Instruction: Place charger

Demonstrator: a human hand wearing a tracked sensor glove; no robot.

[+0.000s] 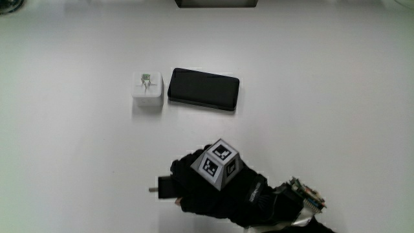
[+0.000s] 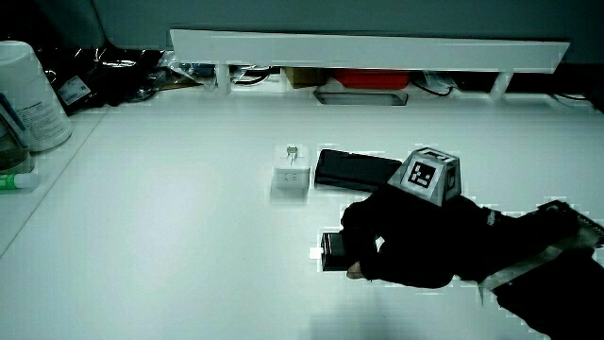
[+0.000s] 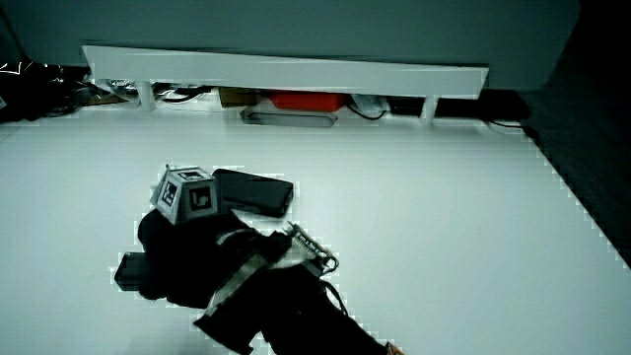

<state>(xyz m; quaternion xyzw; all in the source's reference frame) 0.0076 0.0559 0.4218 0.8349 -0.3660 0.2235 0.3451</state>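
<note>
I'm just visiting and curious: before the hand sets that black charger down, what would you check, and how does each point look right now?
1. Charger held: ok. The hand grips the black charger, which sticks out past the fingers.
2. Charger near the table: cannot tell whether it touches.
3. Room around it: ok. Bare table lies beside the charger.
4. Clear of the phone: ok. The phone lies farther from the person than the hand, apart from it.
5. Clear of the white adapter: ok. It stands beside the phone, away from the hand.
</note>
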